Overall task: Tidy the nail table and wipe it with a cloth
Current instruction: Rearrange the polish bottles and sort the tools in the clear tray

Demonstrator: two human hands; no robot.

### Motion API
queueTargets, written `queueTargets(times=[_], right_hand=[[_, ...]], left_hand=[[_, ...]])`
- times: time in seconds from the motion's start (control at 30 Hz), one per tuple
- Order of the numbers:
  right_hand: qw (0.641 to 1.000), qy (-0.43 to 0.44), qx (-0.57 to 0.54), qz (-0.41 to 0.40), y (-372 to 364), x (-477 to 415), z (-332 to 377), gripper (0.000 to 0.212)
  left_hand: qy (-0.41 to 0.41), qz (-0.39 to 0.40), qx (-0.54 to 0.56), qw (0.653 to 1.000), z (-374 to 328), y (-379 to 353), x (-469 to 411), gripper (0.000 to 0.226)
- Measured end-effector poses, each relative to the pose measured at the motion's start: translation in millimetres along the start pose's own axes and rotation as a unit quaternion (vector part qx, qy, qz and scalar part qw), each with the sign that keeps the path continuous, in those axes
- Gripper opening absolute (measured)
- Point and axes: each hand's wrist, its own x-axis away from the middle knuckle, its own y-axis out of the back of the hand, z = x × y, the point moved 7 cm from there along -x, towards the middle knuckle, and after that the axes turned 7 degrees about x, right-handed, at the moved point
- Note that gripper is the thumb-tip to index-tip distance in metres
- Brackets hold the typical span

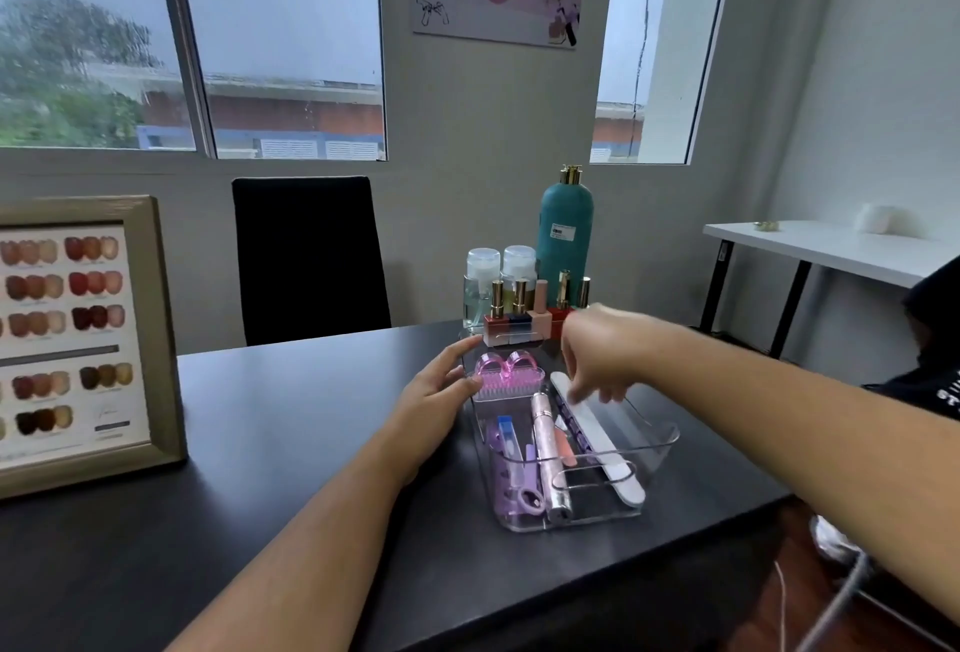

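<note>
A clear acrylic tray (655,449) sits on the black nail table (291,449). It holds a pink brush (506,375), a pink pen-shaped tool (546,438), purple tools (511,488) and a long white nail file (602,436). My left hand (439,391) rests open against the tray's left wall, fingers spread. My right hand (597,355) hovers over the tray's far end, its fingertips pointing down at the top of the nail file. Whether it pinches the file I cannot tell. No cloth is in view.
Behind the tray stand several nail polish bottles (524,313), two clear pump bottles (480,282) and a tall teal bottle (565,225). A framed nail colour chart (83,339) stands at the left. A black chair (309,256) faces the table's far edge. A white side table (831,246) is at right.
</note>
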Motion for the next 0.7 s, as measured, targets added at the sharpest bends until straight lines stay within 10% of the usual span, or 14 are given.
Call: queueTargets(times=[0.7], right_hand=[[0.994,-0.087,0.044,0.042,-22,9,9,0.029]], left_hand=[[0.002,-0.008,-0.016,1.0,-1,-1,1,0.042]])
